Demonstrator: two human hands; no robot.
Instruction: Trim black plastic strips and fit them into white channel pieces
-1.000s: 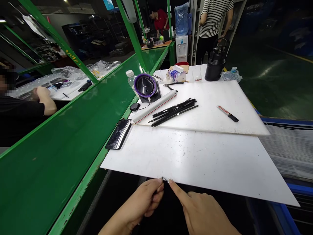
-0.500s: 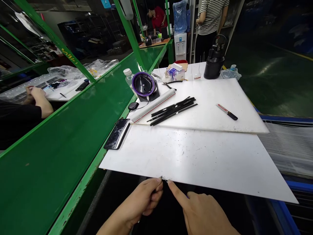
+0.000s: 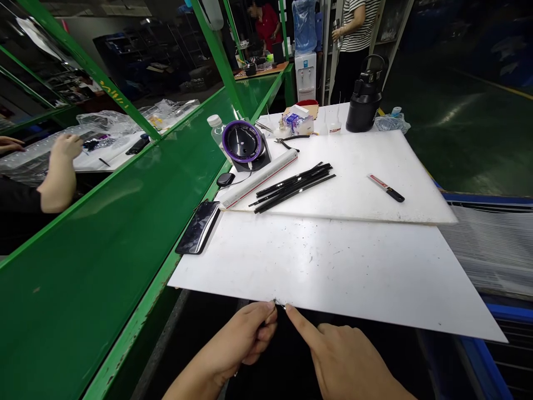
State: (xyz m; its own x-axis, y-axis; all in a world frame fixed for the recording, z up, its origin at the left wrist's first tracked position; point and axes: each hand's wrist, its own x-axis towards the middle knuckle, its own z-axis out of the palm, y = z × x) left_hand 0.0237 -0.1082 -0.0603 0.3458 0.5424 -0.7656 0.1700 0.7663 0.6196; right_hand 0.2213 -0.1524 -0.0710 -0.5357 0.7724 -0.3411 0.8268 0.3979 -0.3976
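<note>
My left hand (image 3: 245, 336) is below the near edge of the white board (image 3: 333, 272), its fingers pinched on a tiny thin metal piece (image 3: 278, 304) that I cannot name. My right hand (image 3: 341, 355) is beside it, the index finger stretched out and touching that same small piece, the other fingers curled. Both hands hover over a dark gap in front of the board. Farther up the board lie a bundle of thin black rods (image 3: 293, 185) and a utility knife (image 3: 386, 188).
A phone (image 3: 198, 226) lies at the board's left edge by the green conveyor (image 3: 104, 233). A white ruler-like bar (image 3: 260, 179), a purple-rimmed round device (image 3: 242, 142), pliers (image 3: 289, 141), a bottle (image 3: 215, 128) and a black jug (image 3: 365, 103) stand at the back. Another person's arm (image 3: 56, 175) is at left; people stand behind.
My hands have stayed at the board's edge. The view has tilted slightly. The person at left has raised a forearm.
</note>
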